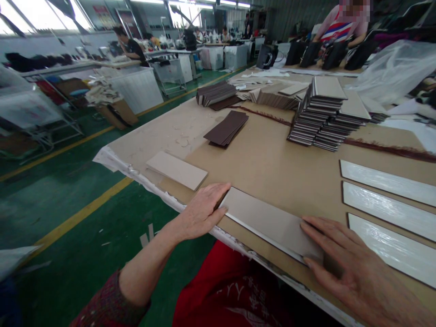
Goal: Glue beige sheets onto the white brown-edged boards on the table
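Note:
A long grey card strip [269, 222] lies at the near edge of the brown work table [265, 159]. My left hand [202, 211] rests with its fingers stretched against the strip's left end. My right hand [354, 268] lies flat with its fingers spread over the strip's right end. Neither hand grips anything.
A second grey strip [177, 170] lies to the left. Three glossy white strips [388, 209] sit at the right. Dark brown pieces [226, 128] and a tall stack of boards [323, 113] stand farther back. A person in a striped top [340, 29] works across the table. Green floor lies left.

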`<state>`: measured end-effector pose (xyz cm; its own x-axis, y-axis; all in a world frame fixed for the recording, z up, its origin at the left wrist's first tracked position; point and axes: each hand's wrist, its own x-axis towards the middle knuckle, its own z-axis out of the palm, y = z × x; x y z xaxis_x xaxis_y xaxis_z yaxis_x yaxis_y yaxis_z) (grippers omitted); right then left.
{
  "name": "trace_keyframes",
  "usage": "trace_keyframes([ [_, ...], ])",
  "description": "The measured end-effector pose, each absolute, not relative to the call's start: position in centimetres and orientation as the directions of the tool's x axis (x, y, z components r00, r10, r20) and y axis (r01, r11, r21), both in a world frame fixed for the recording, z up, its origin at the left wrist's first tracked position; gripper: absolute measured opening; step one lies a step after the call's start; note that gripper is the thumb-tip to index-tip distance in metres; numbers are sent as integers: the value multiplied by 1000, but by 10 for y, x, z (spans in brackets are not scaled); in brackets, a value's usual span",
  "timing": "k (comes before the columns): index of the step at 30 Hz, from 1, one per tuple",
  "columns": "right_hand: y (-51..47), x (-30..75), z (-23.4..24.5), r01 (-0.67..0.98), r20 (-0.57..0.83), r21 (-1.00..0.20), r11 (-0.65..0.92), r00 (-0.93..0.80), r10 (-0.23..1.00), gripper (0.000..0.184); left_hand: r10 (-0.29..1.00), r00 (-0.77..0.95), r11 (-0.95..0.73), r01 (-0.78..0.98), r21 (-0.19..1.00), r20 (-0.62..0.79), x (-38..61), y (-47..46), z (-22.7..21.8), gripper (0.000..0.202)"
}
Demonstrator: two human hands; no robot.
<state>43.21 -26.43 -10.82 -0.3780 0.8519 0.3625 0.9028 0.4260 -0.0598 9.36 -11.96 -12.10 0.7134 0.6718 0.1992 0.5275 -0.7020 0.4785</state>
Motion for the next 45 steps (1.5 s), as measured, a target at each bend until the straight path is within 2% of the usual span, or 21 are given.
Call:
trace_keyframes([
  [19, -262, 431, -116, 908, 289, -140, 394, -344, 893, 49, 675, 710, -702, 535, 471, 199, 96, -120, -118, 57],
  [25, -264, 429, -106, 907, 247, -157, 391, -347, 905, 47, 626, 752, -749, 508, 425, 206, 96, -117, -118, 43],
  [33, -266, 424, -93, 891, 150, -225, 395, -369, 917, 49, 617, 755, -763, 503, 406, 223, 96, -115, -122, 39],
  [40, -272, 422, -93, 912, 60, -181, 368, -364, 930, 50, 625, 754, -759, 527, 383, 201, 97, -115, -122, 39],
  [45, -273, 419, -93, 923, 48, -127, 362, -359, 932, 49, 623, 757, -760, 525, 383, 198, 96, -114, -123, 38],
])
